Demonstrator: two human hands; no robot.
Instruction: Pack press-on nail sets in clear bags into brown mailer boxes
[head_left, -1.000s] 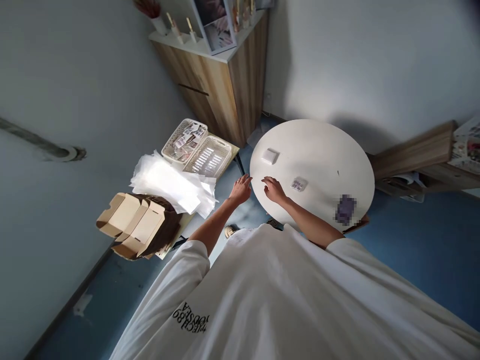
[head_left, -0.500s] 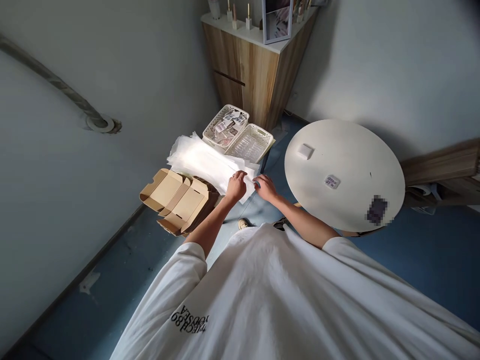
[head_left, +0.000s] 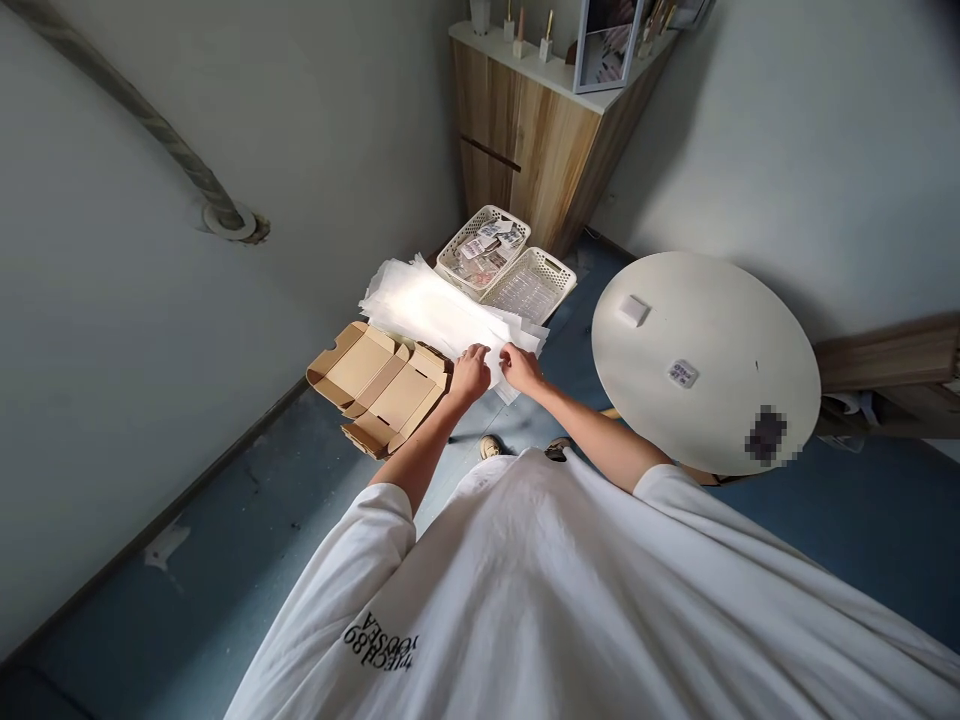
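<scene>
A stack of thin white paper sheets (head_left: 435,305) lies fanned out in front of me. My left hand (head_left: 471,373) is at its near edge, fingers curled and closed on the sheets. Close by on the right, my right hand (head_left: 520,368) has thumb and fingers pinched together at the near right corner of the paper. How many sheets are between the fingers is too small to tell. Unfolded brown cardboard boxes (head_left: 401,395) lie stacked left of my left hand, flaps spread.
Behind the paper stand a white basket (head_left: 448,270) of small packets and another white basket (head_left: 568,268) holding clear plastic pieces. A round white table (head_left: 705,300) is at right, bearing a small white box (head_left: 634,311) and a small labelled packet (head_left: 683,374). A wooden cabinet (head_left: 555,130) stands in the corner.
My view has shifted, so the surroundings sit further right. My right hand has come closer to my left, and its fingers have closed at the paper's corner.
</scene>
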